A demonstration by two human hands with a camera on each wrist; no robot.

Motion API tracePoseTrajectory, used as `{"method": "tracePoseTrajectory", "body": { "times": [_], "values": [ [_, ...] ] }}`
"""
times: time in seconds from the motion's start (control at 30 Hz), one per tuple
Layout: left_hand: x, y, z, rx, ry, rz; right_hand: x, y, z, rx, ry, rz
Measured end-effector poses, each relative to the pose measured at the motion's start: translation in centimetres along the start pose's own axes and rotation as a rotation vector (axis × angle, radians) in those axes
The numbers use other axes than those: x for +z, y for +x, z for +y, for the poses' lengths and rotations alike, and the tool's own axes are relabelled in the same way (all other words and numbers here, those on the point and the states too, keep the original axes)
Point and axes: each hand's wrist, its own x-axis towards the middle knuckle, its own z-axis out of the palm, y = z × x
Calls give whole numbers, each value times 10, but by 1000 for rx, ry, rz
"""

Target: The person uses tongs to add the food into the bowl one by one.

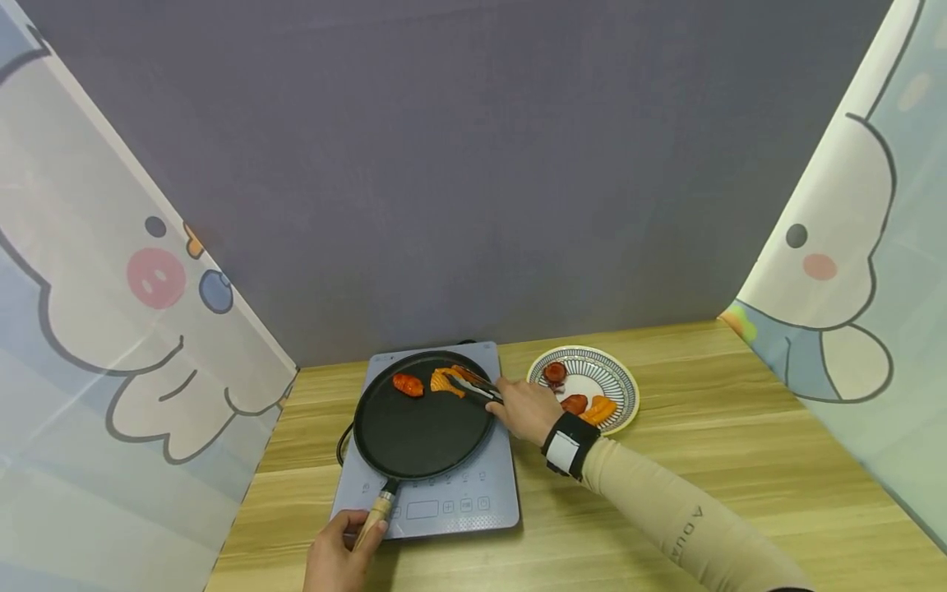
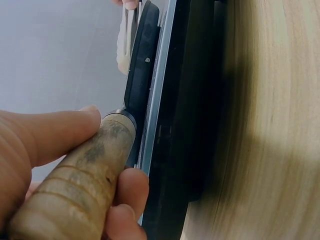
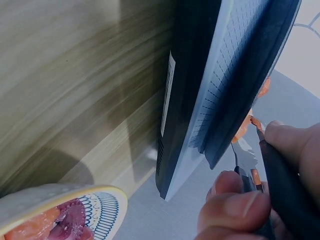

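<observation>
A round black flat pan (image 1: 423, 444) sits on a grey induction cooker. My left hand (image 1: 339, 552) grips the pan's wooden handle (image 2: 82, 175), thumb along its top and fingers curled beneath. With my right hand (image 1: 528, 411) I hold tongs (image 1: 481, 390) with dark handles, reaching over the pan's right side from the plate's side. The tongs' tips meet an orange, crosshatch-scored piece of food (image 1: 444, 381) in the upper part of the pan. Left of it lies a scored red-orange sausage-like piece (image 1: 408, 385).
The induction cooker (image 1: 499, 501) has its control panel toward me. Right of it stands a patterned plate (image 1: 627, 386) bearing several red and orange food pieces (image 1: 573, 404). The wooden table (image 1: 710, 403) meets a grey backdrop (image 1: 473, 189) behind, with cartoon panels on both sides.
</observation>
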Motion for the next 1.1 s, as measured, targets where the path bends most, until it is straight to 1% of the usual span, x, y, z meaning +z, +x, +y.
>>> {"method": "tracePoseTrajectory", "body": {
  "times": [0.23,0.5,1.1],
  "values": [
    [1,0,-1,-5,0,3,2,1,-1,4,-9,-5],
    [1,0,0,-4,7,-3,-3,-1,-3,28,0,-11],
    [2,-1,0,11,7,18,-5,-4,-1,61,15,-22]
  ]
}}
